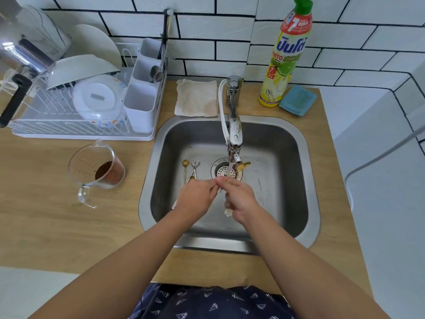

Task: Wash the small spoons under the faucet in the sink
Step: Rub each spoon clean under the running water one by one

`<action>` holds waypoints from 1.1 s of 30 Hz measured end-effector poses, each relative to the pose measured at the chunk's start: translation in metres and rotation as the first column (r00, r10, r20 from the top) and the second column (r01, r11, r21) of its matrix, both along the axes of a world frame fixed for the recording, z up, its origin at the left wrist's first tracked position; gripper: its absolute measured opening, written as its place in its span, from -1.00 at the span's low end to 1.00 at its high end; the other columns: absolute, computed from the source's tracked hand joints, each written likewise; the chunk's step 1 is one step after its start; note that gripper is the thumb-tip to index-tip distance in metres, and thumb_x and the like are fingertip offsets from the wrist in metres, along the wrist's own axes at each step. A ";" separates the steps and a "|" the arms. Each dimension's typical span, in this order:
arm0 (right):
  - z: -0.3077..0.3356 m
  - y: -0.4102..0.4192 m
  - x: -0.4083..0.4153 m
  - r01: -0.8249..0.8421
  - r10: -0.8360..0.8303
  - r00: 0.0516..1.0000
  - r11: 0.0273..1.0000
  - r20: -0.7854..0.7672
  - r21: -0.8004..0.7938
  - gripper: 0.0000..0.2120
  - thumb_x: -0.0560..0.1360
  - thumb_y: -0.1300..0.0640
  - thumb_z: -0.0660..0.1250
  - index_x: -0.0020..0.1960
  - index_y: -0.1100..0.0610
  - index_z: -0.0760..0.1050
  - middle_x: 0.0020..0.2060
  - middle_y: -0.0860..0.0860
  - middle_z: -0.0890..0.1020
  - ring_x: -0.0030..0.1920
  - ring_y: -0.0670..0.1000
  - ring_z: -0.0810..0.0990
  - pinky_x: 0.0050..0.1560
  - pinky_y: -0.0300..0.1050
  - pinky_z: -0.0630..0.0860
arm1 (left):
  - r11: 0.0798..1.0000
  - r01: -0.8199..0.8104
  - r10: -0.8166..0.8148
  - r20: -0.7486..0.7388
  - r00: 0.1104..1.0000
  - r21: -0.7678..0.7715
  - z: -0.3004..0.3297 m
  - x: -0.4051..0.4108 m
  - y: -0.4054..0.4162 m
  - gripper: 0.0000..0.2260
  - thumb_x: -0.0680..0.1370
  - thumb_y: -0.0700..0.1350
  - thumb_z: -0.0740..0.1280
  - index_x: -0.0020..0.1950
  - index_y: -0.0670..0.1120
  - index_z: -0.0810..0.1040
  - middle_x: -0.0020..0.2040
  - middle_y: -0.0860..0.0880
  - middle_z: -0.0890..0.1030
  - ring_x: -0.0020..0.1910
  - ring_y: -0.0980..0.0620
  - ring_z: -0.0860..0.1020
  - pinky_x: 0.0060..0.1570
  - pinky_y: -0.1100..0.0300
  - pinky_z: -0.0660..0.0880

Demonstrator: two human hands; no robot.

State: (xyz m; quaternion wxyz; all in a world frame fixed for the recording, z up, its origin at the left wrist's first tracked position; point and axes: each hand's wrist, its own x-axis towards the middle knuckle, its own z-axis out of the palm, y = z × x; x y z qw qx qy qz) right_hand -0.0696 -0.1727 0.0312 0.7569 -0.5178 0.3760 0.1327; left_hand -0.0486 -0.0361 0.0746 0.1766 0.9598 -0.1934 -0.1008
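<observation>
Water runs from the chrome faucet [234,143] into the steel sink [296,143]. Both hands meet under the stream, just in front of the drain strainer [222,170]. My left hand [195,200] and my right hand [240,199] pinch one small spoon [227,178] between their fingertips; only a thin bit of its handle shows. A white flower-shaped end [227,213] pokes out below my right hand. Other small spoons lie on the sink floor at the left: a gold one [185,168] and silver ones [194,169].
A glass measuring jug [99,171] with brown residue stands on the wooden counter left of the sink. Behind it is a white dish rack [80,104] with bowls and a cutlery holder. A folded cloth [196,97], a dish soap bottle [286,56] and a blue sponge [297,100] sit behind the sink.
</observation>
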 end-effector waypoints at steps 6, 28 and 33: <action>0.008 -0.023 0.018 0.169 -0.170 0.985 0.985 0.019 0.026 -0.91 0.49 0.14 0.54 -0.09 0.15 0.68 -0.29 0.00 0.68 -0.60 -0.14 0.14 -0.60 -0.25 0.12 | 0.989 -0.039 0.018 0.146 0.989 0.144 0.001 -0.001 0.001 -0.68 0.66 0.08 0.17 -0.05 0.02 0.68 -0.30 0.04 0.63 -0.37 0.03 0.46 -0.42 0.20 0.33; 0.001 -0.002 0.008 -0.035 0.113 0.971 0.940 0.212 -0.340 -0.74 0.67 0.09 0.27 -0.15 0.04 0.64 -0.16 -0.08 0.77 -0.11 -0.20 0.70 -0.02 -0.21 0.45 | 0.912 -0.233 -0.141 -0.792 0.595 -0.338 0.001 0.008 0.065 -0.80 0.69 -0.06 0.22 0.06 -0.11 0.60 -0.06 -0.06 0.73 -0.52 0.07 0.44 -0.39 0.24 0.46; 0.006 -0.004 0.010 0.036 0.046 0.972 0.940 0.232 -0.339 -0.82 0.59 0.06 0.41 -0.17 0.06 0.65 -0.25 -0.08 0.76 -0.21 -0.25 0.69 -0.11 -0.24 0.46 | 0.918 -0.208 -0.146 -0.775 0.615 -0.338 0.000 0.006 0.057 -0.80 0.68 -0.05 0.24 0.05 -0.12 0.60 -0.08 -0.04 0.73 -0.54 0.08 0.41 -0.44 0.26 0.45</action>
